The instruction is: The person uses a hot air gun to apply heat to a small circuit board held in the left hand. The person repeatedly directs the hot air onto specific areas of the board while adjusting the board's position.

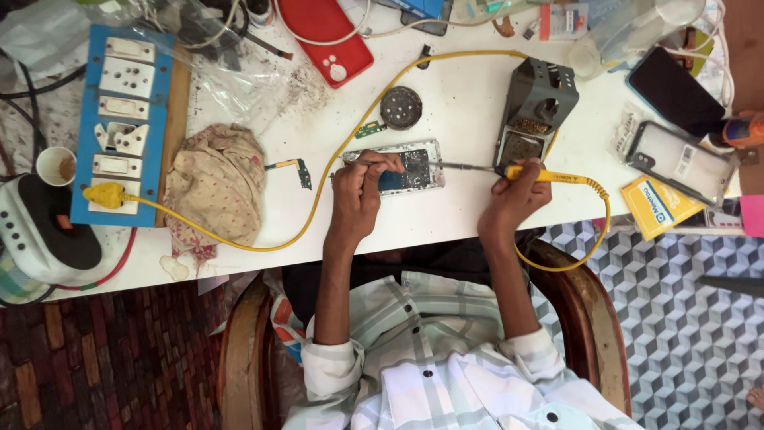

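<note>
An opened phone (407, 163) with its insides exposed lies on the white table (446, 103). My left hand (362, 191) rests on the phone's left end and pinches a thin metal tool, probably tweezers (368, 162). My right hand (513, 195) grips the yellow handle of a soldering iron (533, 173). Its metal tip (458, 166) points left and reaches the phone's right edge. The iron's yellow cord (334, 159) loops across the table to a plug (103, 195) in a blue switchboard (123, 119).
A grey iron stand (537, 103) sits behind my right hand, a round tin (400, 107) behind the phone. A small circuit strip (298, 170) and crumpled cloth (215, 183) lie left. Phones (680, 159), a red case (326, 36) and a yellow packet (656, 207) crowd the edges.
</note>
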